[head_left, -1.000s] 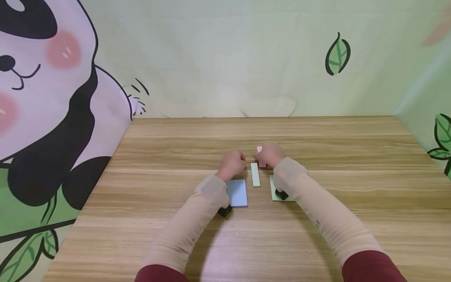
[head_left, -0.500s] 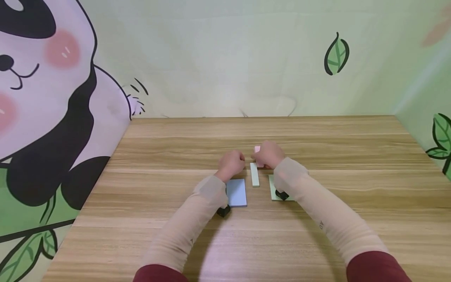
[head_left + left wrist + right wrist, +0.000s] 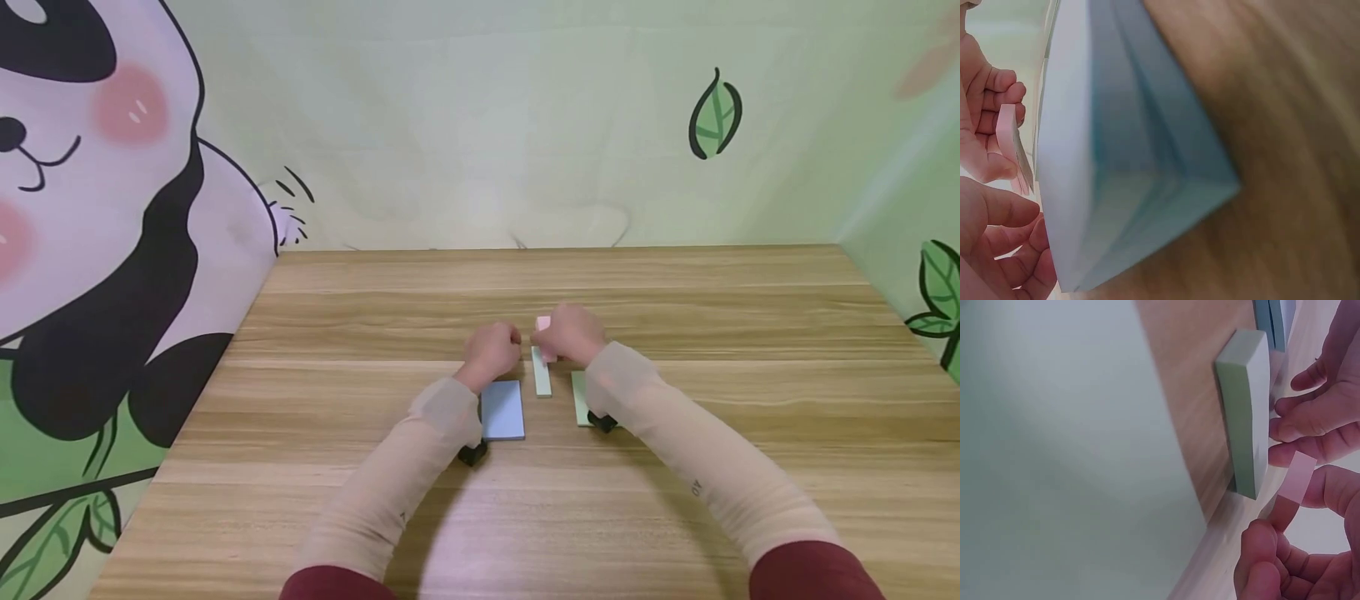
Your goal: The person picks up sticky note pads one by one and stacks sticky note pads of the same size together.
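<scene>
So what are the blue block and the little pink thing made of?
The blue block looks like a pad of sticky-note paper: matte, with fine layer lines along its side in the left wrist view. The little pink thing in the right hand seems a thin paper strip, flat and dull. The table looks like wood-grain laminate.

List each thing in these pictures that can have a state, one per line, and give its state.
Pink sticky note: lifted off the table, pinched in the right hand's grip.
Right hand: fingers curled, holding the pink sticky note.
Left hand: fingers curled beside the note; contact unclear.
Blue pad: flat on the table.
Narrow green pad: flat, untouched.
Square green pad: flat, partly under the right forearm.
</scene>
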Demonstrator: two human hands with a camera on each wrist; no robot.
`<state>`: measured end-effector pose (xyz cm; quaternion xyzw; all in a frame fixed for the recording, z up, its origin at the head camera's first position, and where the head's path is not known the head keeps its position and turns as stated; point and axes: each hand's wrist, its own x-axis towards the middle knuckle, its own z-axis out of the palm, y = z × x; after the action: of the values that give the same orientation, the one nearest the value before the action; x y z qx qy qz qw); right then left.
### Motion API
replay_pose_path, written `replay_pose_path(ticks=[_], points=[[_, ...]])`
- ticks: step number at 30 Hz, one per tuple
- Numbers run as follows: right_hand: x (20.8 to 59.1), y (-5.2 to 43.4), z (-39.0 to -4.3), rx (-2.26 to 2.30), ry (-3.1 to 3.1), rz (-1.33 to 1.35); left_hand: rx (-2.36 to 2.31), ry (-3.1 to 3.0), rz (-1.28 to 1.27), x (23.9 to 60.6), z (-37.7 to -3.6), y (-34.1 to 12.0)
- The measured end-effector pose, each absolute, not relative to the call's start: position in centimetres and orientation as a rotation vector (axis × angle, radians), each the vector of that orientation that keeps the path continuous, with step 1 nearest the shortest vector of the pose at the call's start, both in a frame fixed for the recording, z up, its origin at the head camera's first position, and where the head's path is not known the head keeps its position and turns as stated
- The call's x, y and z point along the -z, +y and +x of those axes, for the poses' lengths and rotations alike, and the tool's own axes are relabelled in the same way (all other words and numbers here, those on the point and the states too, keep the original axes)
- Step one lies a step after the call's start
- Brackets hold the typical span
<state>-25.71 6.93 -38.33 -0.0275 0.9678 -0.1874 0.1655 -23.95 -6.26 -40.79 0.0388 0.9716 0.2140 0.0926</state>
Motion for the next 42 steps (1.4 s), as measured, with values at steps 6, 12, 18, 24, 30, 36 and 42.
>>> replay_pose_path(ticks=[6, 12, 18, 24, 30, 36, 42], points=[[38.4, 7.0, -25.2, 0.581, 2.742, -0.128, -0.621, 2.895, 0.133, 40.8, -23.9, -6.3], [38.4, 6.9, -24.8, 0.629, 2.73, -0.12, -0.585, 2.908, 0.164, 40.9, -23.8, -6.4], [38.4, 6.7, -24.4, 0.621, 2.738, -0.127, -0.564, 2.914, 0.189, 40.8, -23.5, -6.4], [38.5, 6.6, -24.1, 0.61, 2.746, -0.113, -0.575, 2.922, 0.222, 40.8, -23.4, -6.5], [38.3, 6.4, -23.8, 0.587, 2.757, -0.118, -0.586, 2.914, 0.226, 40.8, -23.4, -6.6], [38.6, 6.3, -23.7, 0.537, 2.765, -0.131, -0.61, 2.906, 0.248, 40.9, -23.2, -6.7], [38.9, 6.3, -23.5, 0.554, 2.748, -0.118, -0.626, 2.919, 0.279, 40.8, -23.0, -6.8]])
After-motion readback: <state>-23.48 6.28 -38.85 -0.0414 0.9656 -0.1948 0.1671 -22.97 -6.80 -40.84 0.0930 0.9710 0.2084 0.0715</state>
